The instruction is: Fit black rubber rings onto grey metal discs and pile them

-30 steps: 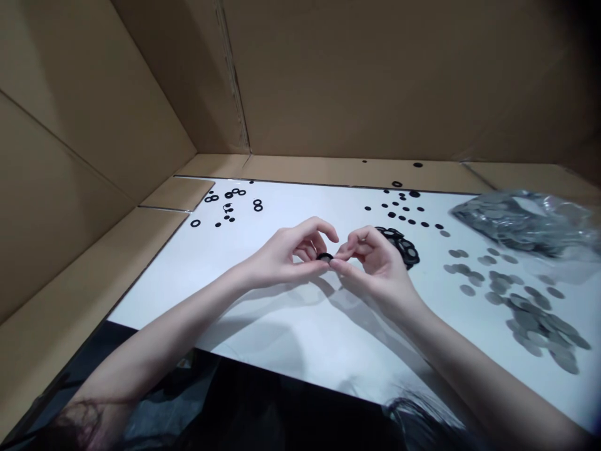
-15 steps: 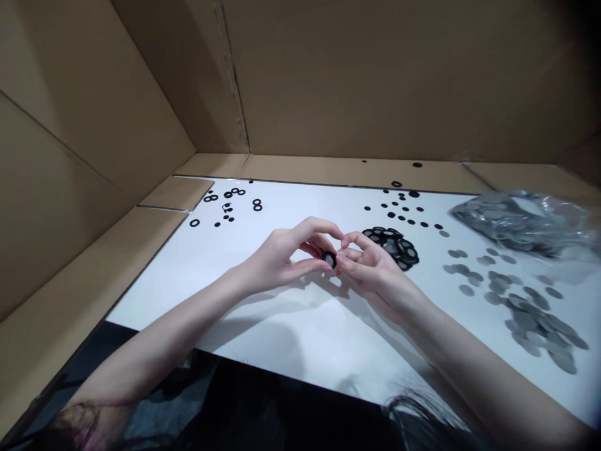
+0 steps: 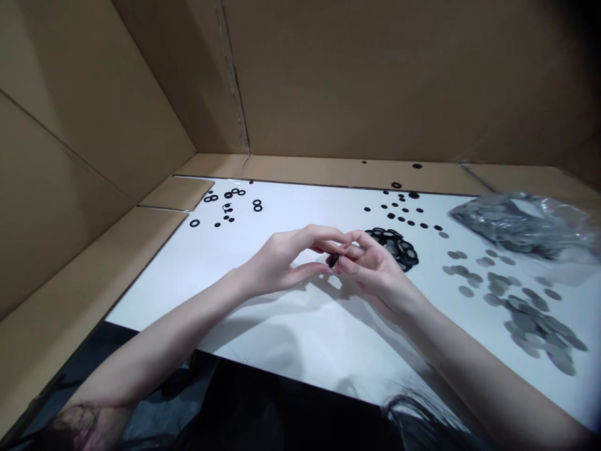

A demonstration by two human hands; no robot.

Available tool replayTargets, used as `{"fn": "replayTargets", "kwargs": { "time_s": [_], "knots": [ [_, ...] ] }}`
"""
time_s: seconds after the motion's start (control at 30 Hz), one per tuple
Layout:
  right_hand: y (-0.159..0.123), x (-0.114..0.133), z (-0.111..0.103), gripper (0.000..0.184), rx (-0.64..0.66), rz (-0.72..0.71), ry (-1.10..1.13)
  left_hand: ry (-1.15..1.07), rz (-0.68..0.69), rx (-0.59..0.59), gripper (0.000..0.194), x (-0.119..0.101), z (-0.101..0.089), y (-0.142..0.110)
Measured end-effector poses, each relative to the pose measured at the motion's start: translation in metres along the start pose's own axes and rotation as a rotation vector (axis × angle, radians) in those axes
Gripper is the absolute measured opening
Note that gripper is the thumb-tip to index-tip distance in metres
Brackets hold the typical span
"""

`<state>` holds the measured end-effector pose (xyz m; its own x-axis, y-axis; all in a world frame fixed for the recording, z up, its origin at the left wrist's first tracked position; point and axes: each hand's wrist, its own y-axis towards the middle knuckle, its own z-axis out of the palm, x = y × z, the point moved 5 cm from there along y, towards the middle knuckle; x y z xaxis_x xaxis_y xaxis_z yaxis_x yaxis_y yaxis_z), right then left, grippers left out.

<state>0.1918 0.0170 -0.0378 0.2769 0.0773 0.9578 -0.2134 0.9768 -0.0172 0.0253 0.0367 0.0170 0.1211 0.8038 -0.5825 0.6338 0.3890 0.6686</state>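
My left hand [image 3: 286, 260] and my right hand [image 3: 373, 266] meet over the middle of a white sheet [image 3: 282, 326]. Both pinch one small black ring [image 3: 332, 259] between their fingertips; it is mostly hidden by the fingers. Just behind my right hand lies a pile of black-rimmed discs [image 3: 397, 244]. Loose black rings [image 3: 230, 202] are scattered at the far left of the sheet.
Several grey metal discs [image 3: 526, 307] lie loose at the right, with a clear plastic bag of more discs [image 3: 521, 222] behind them. Small black dots [image 3: 404, 210] sit at the back. Cardboard walls [image 3: 375, 75] enclose the sheet on three sides.
The fingers of both hands have closed in tighter around the small ring, which showed a grey face half a second ago and is now nearly hidden. The hands stay in place.
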Motion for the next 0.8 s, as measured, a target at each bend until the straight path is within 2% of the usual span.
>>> {"fn": "replayTargets", "kwargs": {
  "time_s": [0.3, 0.7, 0.8],
  "knots": [
    [0.001, -0.004, 0.005, 0.051, 0.028, 0.010, 0.061, -0.088, -0.116, 0.009, 0.039, 0.003, -0.001, 0.002],
    [0.001, -0.005, 0.006, 0.057, 0.016, 0.157, 0.160, -0.219, -0.181, -0.025, 0.044, 0.013, 0.002, 0.001],
    [0.001, -0.003, 0.007, 0.055, 0.002, 0.142, 0.167, -0.214, -0.211, -0.034, 0.041, 0.017, 0.006, -0.001]
  ]
}}
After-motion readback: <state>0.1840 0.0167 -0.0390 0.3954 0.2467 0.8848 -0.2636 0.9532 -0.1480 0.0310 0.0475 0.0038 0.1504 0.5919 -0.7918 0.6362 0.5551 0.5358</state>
